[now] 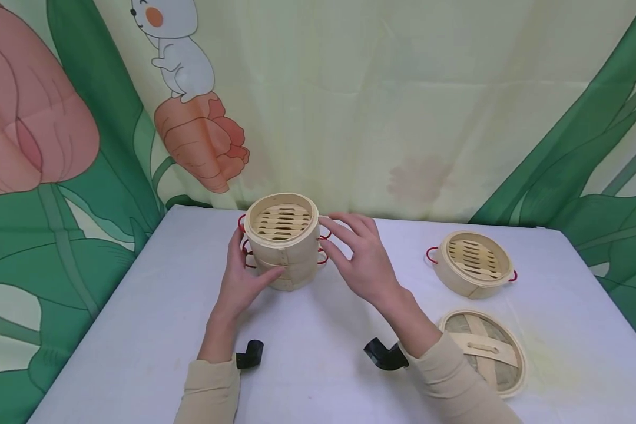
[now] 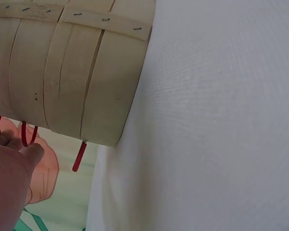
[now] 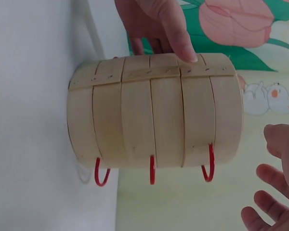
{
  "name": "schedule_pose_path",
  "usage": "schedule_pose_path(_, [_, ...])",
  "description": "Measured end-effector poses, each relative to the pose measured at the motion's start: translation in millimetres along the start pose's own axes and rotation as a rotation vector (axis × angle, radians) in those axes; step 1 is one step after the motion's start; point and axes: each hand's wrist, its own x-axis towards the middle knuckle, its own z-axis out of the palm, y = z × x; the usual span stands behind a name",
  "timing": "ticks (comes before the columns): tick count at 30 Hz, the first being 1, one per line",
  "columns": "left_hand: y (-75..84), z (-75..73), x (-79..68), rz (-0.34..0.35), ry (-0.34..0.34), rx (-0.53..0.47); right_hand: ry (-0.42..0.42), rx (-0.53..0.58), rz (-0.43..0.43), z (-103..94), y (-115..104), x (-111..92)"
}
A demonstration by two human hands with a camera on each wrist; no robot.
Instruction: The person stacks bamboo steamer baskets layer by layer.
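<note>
A stack of three bamboo steamer baskets [image 1: 302,254] with red loop handles stands upright near the table's back edge, its slatted top open to view. My left hand [image 1: 242,285] holds it from the left, thumb against the front and fingers round the side by the handles. In the right wrist view, that thumb lies over the stapled seam of the stack [image 3: 135,120]. On the other side, my right hand [image 1: 364,259] has its fingers spread beside the upper right rim and handles. The right wrist view shows this hand [image 3: 284,183] apart from the stack.
To the right on the white table [image 1: 318,383] sits a single steamer basket [image 1: 471,287] with red handles. In front of it lies a round woven bamboo lid [image 1: 490,350], partly behind my right sleeve. A printed curtain [image 1: 403,106] hangs behind the table.
</note>
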Motion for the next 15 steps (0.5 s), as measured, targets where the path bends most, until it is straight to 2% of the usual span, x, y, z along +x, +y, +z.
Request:
schedule_pose_path(3, [0.9,-1.5,-0.7,0.0,0.001,-0.004,0.011,-0.001,0.013,-4.5,3.5,-1.0])
schedule_pose_path(9, [2.4,-3.6,-1.3,-0.059,0.009,0.015,0.024,0.006,0.051,-16.4,10.2,-1.0])
schedule_pose_path(15, [-21.0,-5.0,5.5,-0.042,0.022,0.031,0.053,-0.007,0.061,-30.2,19.4,-1.1])
